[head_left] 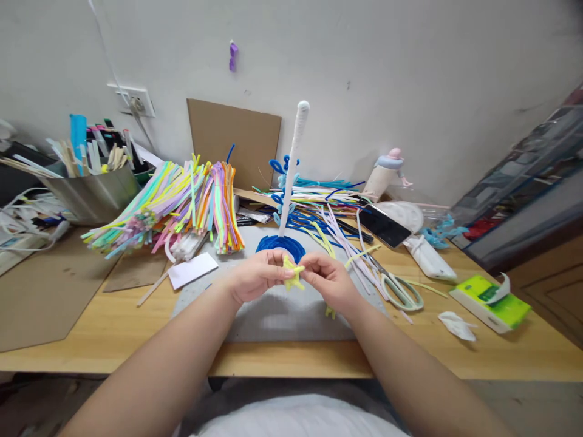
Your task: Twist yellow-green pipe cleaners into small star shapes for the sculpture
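Between my two hands is a small yellow star shaped from pipe cleaner, held above a grey mat. My left hand pinches its left side between thumb and fingers. On its right side, my right hand pinches with thumb and forefinger. Another yellow pipe-cleaner piece shows partly beneath my right hand. Just behind the hands stands a white wrapped post on a round blue pipe-cleaner base, with blue leafy loops along its left side.
Bundled pastel pipe cleaners lie left, near a metal pot of sticks. To the right are scissors, loose pink strands, a phone, a white power bank and a green tissue pack. Cardboard leans on the wall.
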Demonstrator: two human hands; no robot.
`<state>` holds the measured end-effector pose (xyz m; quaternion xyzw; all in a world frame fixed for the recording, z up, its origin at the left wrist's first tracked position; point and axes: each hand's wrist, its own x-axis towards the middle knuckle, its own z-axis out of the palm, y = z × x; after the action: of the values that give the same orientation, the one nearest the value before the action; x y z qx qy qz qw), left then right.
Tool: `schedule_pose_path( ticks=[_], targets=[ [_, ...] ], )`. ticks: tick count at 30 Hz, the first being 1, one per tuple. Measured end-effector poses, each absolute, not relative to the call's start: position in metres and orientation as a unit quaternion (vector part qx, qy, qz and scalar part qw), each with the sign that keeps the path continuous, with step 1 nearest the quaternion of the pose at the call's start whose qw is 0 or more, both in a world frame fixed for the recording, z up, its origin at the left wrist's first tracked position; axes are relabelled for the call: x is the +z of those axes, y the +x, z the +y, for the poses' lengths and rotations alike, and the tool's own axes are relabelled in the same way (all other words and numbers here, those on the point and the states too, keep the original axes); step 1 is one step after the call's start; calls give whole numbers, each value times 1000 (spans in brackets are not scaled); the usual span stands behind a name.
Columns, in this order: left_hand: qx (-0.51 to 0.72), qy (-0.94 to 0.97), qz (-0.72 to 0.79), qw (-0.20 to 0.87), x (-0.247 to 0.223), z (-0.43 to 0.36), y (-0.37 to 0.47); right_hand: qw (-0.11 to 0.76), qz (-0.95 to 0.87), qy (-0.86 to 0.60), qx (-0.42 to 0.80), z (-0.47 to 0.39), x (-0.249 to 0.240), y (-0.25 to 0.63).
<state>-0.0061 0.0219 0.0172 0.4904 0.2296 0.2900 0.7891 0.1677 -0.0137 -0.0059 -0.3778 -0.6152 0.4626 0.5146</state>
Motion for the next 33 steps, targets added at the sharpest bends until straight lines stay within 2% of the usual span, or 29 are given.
schedule_pose_path(
  ticks=[5, 11, 15, 21, 26, 33],
  targets=[
    [379, 420, 249, 786, 9, 16, 9, 555, -550, -422, 460, -13, -8, 164],
    [508, 488, 272, 656, -6, 14, 20, 593, -498, -456, 438, -11, -12, 157],
    [510, 530, 307, 604, -12, 15, 22, 592, -487, -467, 441, -10, -16, 156],
    [478, 491, 365, 630, -11, 17, 21, 542, -542, -460, 448, -4, -9, 168],
    [458, 369, 333, 737, -4, 20, 15, 522, -525, -451, 498, -2, -2, 178],
    [456, 288, 291, 790, -7, 21, 16, 551, -485, -415, 538, -6, -7, 164]
  ],
)
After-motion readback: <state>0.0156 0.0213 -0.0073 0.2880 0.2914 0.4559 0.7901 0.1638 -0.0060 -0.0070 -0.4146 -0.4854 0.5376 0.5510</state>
